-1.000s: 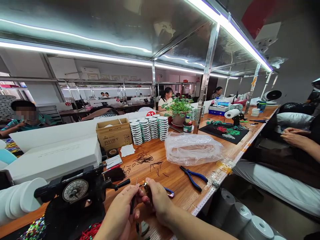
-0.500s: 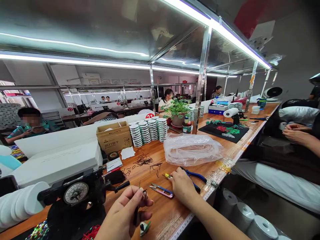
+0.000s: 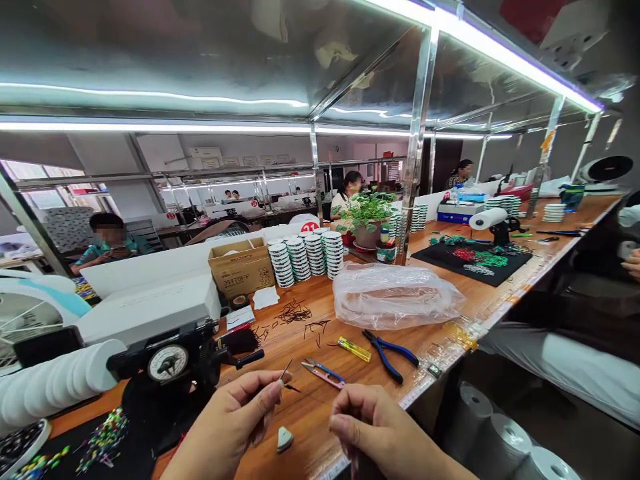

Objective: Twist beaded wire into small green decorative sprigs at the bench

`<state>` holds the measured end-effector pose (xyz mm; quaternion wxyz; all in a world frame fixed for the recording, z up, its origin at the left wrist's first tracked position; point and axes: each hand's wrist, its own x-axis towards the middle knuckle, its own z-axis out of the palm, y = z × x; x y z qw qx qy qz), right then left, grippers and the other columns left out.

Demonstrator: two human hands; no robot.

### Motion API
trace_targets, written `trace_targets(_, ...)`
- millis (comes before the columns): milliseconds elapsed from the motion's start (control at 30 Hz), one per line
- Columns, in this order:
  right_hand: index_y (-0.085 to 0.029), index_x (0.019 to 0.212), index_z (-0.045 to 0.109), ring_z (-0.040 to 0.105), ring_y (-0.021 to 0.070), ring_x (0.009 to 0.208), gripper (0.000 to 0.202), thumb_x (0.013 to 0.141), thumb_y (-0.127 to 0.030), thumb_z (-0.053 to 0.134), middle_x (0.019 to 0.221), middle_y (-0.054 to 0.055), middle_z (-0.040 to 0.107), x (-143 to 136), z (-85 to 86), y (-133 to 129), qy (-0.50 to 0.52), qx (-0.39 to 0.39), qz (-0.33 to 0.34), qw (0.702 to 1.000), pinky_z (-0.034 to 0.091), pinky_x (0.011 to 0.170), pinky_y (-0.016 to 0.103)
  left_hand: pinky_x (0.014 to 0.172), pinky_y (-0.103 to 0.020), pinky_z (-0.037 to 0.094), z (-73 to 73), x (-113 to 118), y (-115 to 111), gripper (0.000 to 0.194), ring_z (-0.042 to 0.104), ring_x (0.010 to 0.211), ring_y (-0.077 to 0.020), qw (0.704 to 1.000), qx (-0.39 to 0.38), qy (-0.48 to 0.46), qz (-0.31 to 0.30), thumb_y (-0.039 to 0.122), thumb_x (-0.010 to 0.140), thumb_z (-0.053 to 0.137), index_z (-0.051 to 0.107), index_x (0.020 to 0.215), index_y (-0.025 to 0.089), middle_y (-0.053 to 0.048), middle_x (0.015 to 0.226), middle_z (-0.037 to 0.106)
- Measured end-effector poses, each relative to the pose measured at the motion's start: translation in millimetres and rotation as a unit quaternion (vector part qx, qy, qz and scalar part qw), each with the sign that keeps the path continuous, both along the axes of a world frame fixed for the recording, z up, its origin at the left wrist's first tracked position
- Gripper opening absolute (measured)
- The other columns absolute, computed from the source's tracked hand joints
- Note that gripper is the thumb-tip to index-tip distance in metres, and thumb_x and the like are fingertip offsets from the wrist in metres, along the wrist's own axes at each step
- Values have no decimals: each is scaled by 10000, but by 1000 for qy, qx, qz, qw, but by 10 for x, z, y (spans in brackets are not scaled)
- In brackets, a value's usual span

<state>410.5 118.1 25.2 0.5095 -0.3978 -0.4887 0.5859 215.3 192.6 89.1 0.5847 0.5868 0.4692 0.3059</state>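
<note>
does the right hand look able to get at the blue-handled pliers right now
Probably yes: the pliers lie uncovered on the table, just beyond the right hand; the snips and yellow item sit to their left, seemingly leaving the way free.

L hand [image 3: 240, 415] pinches thin dk strand [image 3: 286, 370], R hand [image 3: 377, 420] nr snips [image 3: 324, 375] on bench [image 3: 313, 417].

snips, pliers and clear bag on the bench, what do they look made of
Snips: likely steel blades, from their silvery shine; the blue-and-pink handles could be painted metal or plastic.
Pliers: dark metal head, probably steel; smooth, solid blue grips suggest plastic or rubber.
Bag: thin plastic film, judging by its see-through, crinkled, glossy surface.
</note>
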Motion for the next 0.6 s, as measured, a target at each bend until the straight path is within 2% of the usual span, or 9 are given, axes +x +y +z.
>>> trace_targets(100, -150, 800, 530, 422, 66, 437, 270, 817, -415, 578, 614, -28, 506, 83, 50, -71, -69, -17, -19, 997, 334, 415, 176, 446, -178, 190, -111, -99, -38, 404, 283, 501, -64, 992, -92, -87, 2, 408, 632, 778, 720, 931, 144, 33, 571, 419)
trace_targets(267, -163, 855, 582, 450, 93, 480, 203, 863, -354, 514, 583, -41, 470, 152, 131, -145, -207, -19, -35, 978, 344, 462, 200, 404, -167, 143, -199, -244, -155, 427, 170, 470, -42, 964, -192, -179, -52, 301, 672, 774, 688, 1073, 187, 61, 581, 305)
trace_targets(433, -189, 769, 623, 531, 152, 710, 196, 879, -296, 500, 754, 11, 600, 115, 212, -182, -377, 70, -54, 922, 381, 644, 247, 391, -154, 141, -185, -484, -278, 370, 151, 457, -25, 950, -223, -213, -45, 236, 707, 748, 687, 1072, 205, 50, 621, 313)
trace_targets(533, -192, 785, 620, 527, 159, 686, 227, 899, -304, 459, 733, 21, 600, -14, 271, -161, -382, 90, -35, 919, 379, 615, 254, 398, -155, 134, -143, -757, -415, 402, 144, 459, -35, 953, -225, -198, -44, 255, 748, 710, 642, 1143, 222, 56, 605, 288)
trace_targets(600, -192, 801, 624, 527, 163, 664, 262, 910, -337, 434, 690, 25, 585, -141, 326, -131, -360, 114, -36, 925, 386, 596, 260, 405, -163, 126, -120, -987, -542, 477, 156, 464, -50, 959, -224, -163, -51, 290, 785, 669, 553, 1247, 262, 59, 591, 287)
